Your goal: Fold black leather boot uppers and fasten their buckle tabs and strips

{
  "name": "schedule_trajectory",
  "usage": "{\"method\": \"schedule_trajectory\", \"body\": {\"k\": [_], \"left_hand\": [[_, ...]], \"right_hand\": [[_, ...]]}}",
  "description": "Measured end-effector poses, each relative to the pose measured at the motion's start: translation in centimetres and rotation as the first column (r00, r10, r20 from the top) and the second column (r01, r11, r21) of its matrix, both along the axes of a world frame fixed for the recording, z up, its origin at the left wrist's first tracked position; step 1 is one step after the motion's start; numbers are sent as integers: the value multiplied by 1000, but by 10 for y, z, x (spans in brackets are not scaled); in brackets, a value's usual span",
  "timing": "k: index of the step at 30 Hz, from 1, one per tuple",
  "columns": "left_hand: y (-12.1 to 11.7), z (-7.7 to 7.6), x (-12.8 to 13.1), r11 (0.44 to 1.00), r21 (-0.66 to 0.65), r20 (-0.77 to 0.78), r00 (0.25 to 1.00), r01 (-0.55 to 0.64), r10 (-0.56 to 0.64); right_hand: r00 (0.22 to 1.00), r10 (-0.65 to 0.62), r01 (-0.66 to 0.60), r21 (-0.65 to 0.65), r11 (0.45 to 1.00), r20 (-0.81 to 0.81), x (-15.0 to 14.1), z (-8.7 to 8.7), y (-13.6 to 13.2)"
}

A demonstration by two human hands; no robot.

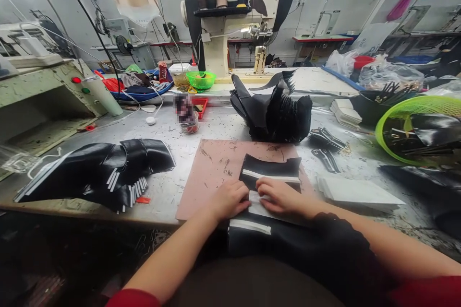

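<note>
A black leather piece with white strips hangs over the table's front edge towards my lap, and its upper part lies on a pink board. My left hand is closed, its curled fingers gripping the piece at the left of a whitish patch. My right hand is closed at the right of that patch, fingers bent and thumb pressed down close to the left hand. Just beyond both hands, black leather with a long white strip lies flat on the board. My fingers hide part of the patch.
A bundle of black leather pieces stands behind the board. Layered black leather panels lie left. White sheets, black straps and a yellow-green basket are right. A sewing machine stands behind.
</note>
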State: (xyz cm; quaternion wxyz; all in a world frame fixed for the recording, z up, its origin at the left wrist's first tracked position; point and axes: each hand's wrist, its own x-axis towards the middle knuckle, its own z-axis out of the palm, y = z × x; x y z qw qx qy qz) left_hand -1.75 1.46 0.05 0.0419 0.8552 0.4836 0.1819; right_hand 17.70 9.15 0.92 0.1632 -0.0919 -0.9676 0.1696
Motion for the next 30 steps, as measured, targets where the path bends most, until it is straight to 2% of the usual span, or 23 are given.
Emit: {"method": "schedule_trajectory", "body": {"k": [4,7,10,13,15,17,21,23,26,28,30], "left_hand": [[1,1,-1,1000,-1,10,1000,7,-6],[1,2,-2,999,14,-3,999,49,-49],[2,1,-3,998,34,-4,998,59,-59],[4,1,-2,998,41,1,999,42,-42],[5,2,-1,999,33,-13,999,38,-37],[5,3,0,998,34,-45,997,60,-58],[0,7,0,985,95,-131,983,144,-131],[-2,7,1,983,110,-154,980,146,-128],[-2,7,2,991,88,-128,988,101,-89],[0,6,2,994,64,-98,992,87,-80],[1,5,1,995,49,-85,993,91,-87]], "right_hand": [[998,-1,6,-82,997,69,-6,4,3],[999,-10,13,-116,993,31,-2,3,-1],[1000,-24,27,-261,965,14,19,3,-13],[995,-70,93,-382,920,74,47,5,-23],[987,-112,147,-346,927,120,56,9,-24],[975,-152,190,-258,947,162,55,13,-19],[908,-254,315,-142,939,333,26,23,-4],[873,-291,358,-110,927,392,12,27,-3],[911,-234,293,-132,947,339,4,28,-8],[962,-147,201,-235,951,229,11,25,-12],[983,-124,168,-403,900,135,28,20,-14]]}}
